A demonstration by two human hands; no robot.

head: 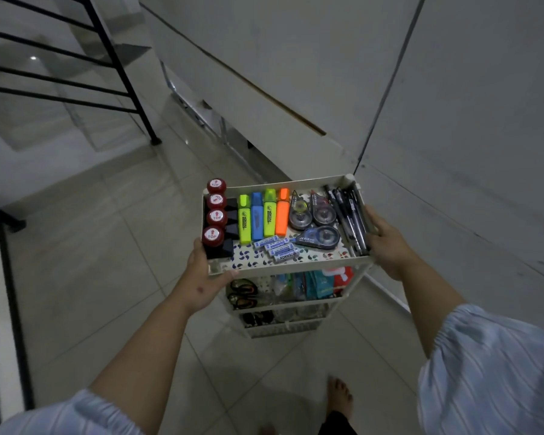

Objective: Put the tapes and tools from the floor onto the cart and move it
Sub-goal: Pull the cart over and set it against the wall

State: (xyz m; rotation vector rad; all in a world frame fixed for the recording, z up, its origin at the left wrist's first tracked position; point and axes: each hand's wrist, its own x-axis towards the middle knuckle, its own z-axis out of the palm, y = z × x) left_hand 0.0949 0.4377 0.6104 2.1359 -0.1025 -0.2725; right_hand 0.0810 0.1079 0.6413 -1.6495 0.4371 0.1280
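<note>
Loaded cart (288, 267) on the tiled floor (85, 277), close to the wall (453, 120) on your right, with stair railings (60, 73) well apart on the left. Your left hand (203, 277) grips the near-left corner of the top tray, thumb curled over the rim; your right hand (387, 243) grips the right rim, fingers wrapped round its edge, so both grips are clamped on the cart. The top tray carries stamps (215, 215) along the left side, four highlighters (261, 216) beside them, three correction tapes (311, 221) towards the right, batteries (278, 248) near the front, and pens (349, 218) lying against the right wall. The lower shelves hold scissors (242, 291) and packets (321, 282); their remaining contents are too dim to tell. No loose items show on the visible floor, so the loading appears complete and the moving step is in hand. Judge the cart as light, thin plastic, likely to flex and rock; the small items are loose and will slide or roll, the batteries especially. Hold the rim at opposite sides, as here, keep the tray level, and steer clear of the wall. Your bare foot (339, 397) stands just behind the cart.
</note>
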